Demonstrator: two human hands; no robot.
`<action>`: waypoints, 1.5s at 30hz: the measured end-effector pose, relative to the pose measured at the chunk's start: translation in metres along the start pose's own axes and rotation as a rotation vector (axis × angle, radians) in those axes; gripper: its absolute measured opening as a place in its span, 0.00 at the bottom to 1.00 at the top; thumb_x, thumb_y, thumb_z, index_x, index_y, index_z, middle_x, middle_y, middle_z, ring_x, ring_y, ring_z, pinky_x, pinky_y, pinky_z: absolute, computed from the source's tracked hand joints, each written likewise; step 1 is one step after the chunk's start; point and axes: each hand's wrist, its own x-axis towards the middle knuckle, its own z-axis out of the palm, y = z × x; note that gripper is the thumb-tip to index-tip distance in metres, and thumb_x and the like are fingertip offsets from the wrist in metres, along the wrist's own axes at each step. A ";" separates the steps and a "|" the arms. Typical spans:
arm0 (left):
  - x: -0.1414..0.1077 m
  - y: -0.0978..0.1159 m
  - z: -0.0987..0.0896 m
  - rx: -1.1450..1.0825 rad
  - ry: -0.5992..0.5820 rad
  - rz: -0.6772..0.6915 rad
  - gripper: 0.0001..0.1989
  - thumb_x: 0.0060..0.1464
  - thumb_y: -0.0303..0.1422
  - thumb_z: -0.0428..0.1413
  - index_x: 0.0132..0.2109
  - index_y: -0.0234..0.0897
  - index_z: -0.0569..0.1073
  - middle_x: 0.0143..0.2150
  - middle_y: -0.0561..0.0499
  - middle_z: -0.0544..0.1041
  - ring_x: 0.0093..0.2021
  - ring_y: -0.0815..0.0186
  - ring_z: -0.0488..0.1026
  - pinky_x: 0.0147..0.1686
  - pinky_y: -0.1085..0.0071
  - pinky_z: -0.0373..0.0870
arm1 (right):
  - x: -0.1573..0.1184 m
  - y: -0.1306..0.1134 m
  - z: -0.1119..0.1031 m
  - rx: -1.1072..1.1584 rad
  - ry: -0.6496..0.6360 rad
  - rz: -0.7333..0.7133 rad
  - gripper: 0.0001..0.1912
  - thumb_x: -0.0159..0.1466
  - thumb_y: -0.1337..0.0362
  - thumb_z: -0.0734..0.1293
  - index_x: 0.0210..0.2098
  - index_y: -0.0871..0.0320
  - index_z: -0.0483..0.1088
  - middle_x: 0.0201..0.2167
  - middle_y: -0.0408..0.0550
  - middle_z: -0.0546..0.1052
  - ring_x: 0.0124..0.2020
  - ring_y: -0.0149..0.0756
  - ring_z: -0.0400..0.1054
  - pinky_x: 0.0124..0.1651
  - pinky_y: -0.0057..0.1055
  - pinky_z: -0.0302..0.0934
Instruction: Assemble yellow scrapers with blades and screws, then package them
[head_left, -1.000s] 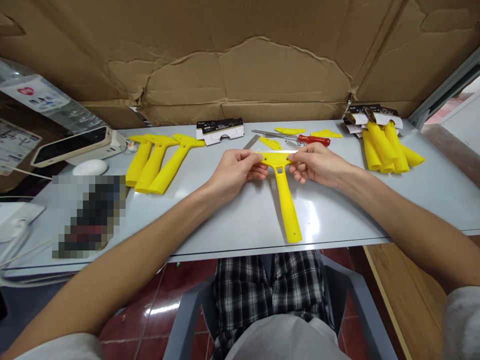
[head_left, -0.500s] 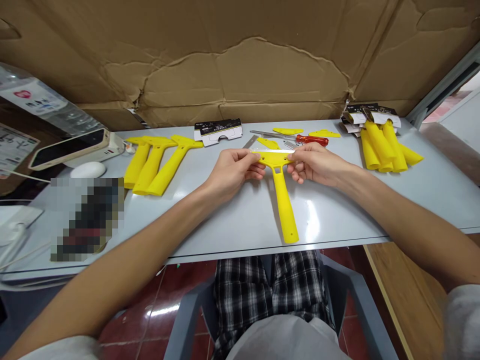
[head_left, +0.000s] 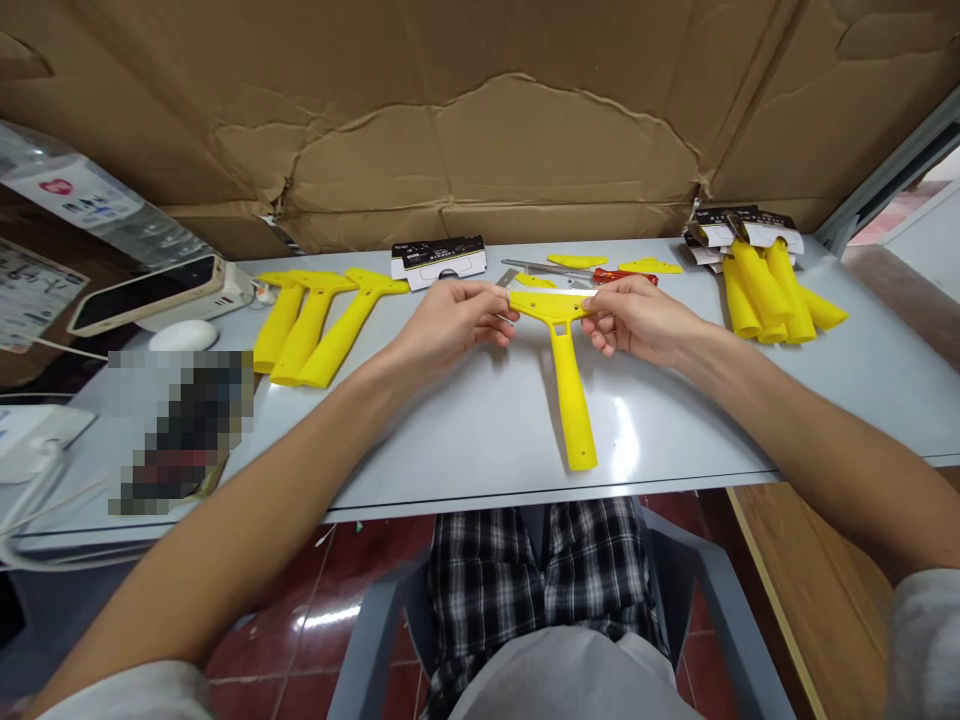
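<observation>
A yellow scraper (head_left: 573,400) with a thin metal blade along its wide head lies in front of me, its handle toward the table's front edge. My right hand (head_left: 634,318) pinches the right end of the head between thumb and fingers. At the left end of the head, the thumb and forefinger of my left hand (head_left: 459,322) are closed on the corner by the blade. Two holes show in the head. Just behind are a loose yellow cover piece (head_left: 535,281), partly hidden, and a screwdriver with a red handle (head_left: 626,277).
Several yellow scrapers (head_left: 334,335) lie at the left, near black-and-white cards (head_left: 439,262). More yellow handles with cards (head_left: 761,290) are piled at the right. Two yellow pieces (head_left: 576,261) lie at the back. Phone (head_left: 146,295), white mouse (head_left: 182,336) and cables occupy the far left. Cardboard (head_left: 487,150) stands behind.
My left thumb has slid outward to the head's left tip, uncovering more of that end. The scraper has shifted slightly away from me. My right hand keeps its pinch.
</observation>
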 end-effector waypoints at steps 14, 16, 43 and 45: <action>0.011 -0.018 -0.016 0.726 -0.061 0.426 0.15 0.49 0.27 0.65 0.45 0.42 0.87 0.37 0.51 0.86 0.32 0.62 0.74 0.44 0.66 0.70 | 0.006 -0.003 -0.011 -0.018 0.050 0.022 0.13 0.69 0.73 0.72 0.29 0.59 0.70 0.23 0.51 0.77 0.19 0.30 0.69 0.20 0.25 0.67; 0.011 -0.020 -0.015 0.758 -0.074 0.452 0.13 0.51 0.28 0.63 0.44 0.42 0.86 0.37 0.51 0.86 0.32 0.62 0.74 0.44 0.65 0.69 | 0.006 -0.003 -0.010 -0.023 0.048 0.038 0.13 0.69 0.74 0.72 0.29 0.59 0.70 0.23 0.51 0.77 0.19 0.29 0.69 0.20 0.25 0.67; 0.016 -0.017 -0.026 0.852 -0.180 0.588 0.07 0.55 0.27 0.59 0.42 0.38 0.78 0.37 0.50 0.83 0.36 0.64 0.77 0.39 0.67 0.70 | 0.009 0.002 -0.011 -0.053 0.014 0.052 0.15 0.70 0.77 0.67 0.26 0.62 0.69 0.23 0.51 0.75 0.18 0.30 0.69 0.20 0.26 0.67; 0.012 -0.011 -0.024 0.752 -0.130 0.607 0.07 0.54 0.29 0.60 0.42 0.39 0.76 0.39 0.50 0.83 0.36 0.64 0.77 0.37 0.67 0.70 | 0.009 0.002 -0.010 -0.061 0.011 0.056 0.16 0.70 0.77 0.66 0.26 0.62 0.70 0.23 0.50 0.75 0.18 0.30 0.69 0.20 0.26 0.68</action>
